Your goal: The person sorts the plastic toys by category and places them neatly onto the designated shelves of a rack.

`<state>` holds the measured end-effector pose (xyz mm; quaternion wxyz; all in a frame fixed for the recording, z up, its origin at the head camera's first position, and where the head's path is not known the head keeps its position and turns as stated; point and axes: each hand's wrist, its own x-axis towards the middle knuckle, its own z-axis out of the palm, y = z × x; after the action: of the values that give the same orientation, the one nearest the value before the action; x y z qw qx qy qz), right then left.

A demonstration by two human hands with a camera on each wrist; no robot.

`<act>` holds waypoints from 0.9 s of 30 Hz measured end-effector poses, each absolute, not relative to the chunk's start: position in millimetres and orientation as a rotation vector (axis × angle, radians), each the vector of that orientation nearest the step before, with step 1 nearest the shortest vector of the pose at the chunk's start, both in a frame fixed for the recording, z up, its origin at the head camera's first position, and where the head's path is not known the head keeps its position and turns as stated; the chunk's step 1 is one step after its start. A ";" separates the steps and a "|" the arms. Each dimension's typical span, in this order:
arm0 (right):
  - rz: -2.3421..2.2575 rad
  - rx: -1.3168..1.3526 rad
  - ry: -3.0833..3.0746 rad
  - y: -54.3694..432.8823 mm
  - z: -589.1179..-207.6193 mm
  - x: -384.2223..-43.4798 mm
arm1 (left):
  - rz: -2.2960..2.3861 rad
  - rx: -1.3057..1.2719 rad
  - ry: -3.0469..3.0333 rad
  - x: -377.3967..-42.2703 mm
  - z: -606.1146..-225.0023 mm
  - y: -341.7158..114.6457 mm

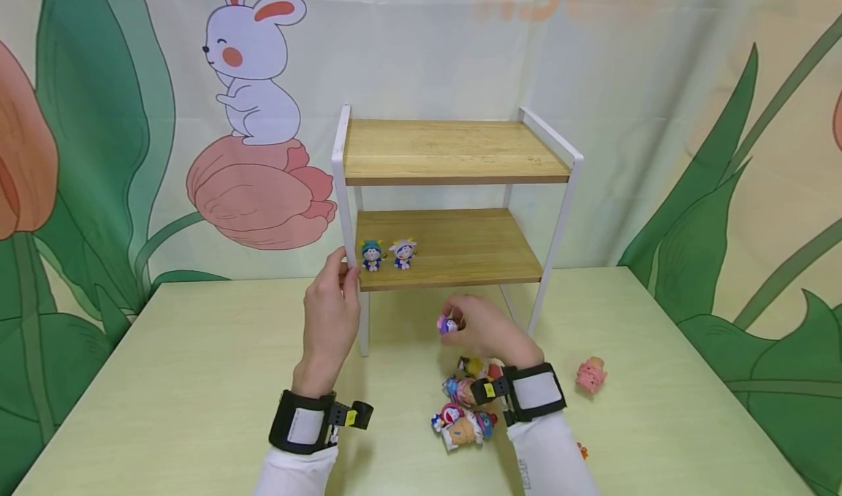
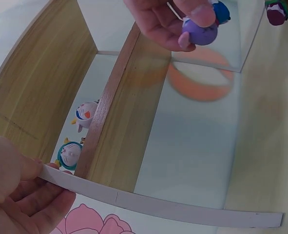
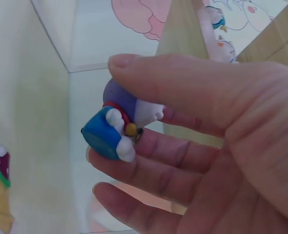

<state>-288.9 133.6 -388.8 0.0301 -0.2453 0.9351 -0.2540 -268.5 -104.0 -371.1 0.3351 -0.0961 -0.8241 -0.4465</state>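
My left hand (image 1: 332,313) grips the white left post of a two-tier shelf (image 1: 454,167), its fingers bent around the post (image 2: 100,192) in the left wrist view. Between the thumb and fingers of my right hand (image 1: 490,328) is a small toy figurine (image 3: 117,122) with a purple head, blue body and red collar. The right hand is in front of the shelf, below its lower board. Two figurines stand on that board near the left post: one with a teal hood (image 1: 371,255), one with a white hood (image 1: 403,253).
Several colourful figurines (image 1: 463,426) lie clustered on the table (image 1: 217,379), partly hidden by my right wrist. A pink figurine (image 1: 591,375) lies to the right, and a small orange piece (image 1: 582,450) shows beside the right sleeve. Behind the shelf hangs a printed backdrop (image 1: 427,50).
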 end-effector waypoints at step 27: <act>-0.826 -0.732 2.951 134.8 -362.9 -274.0 | -1.144 -0.249 -2.154 -269.9 -372.8 -104.7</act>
<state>-274.0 134.8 -362.9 -0.0048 -0.2323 0.9366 -0.2622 -269.9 -104.7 -372.8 0.3383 -0.0956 -0.8268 -0.4392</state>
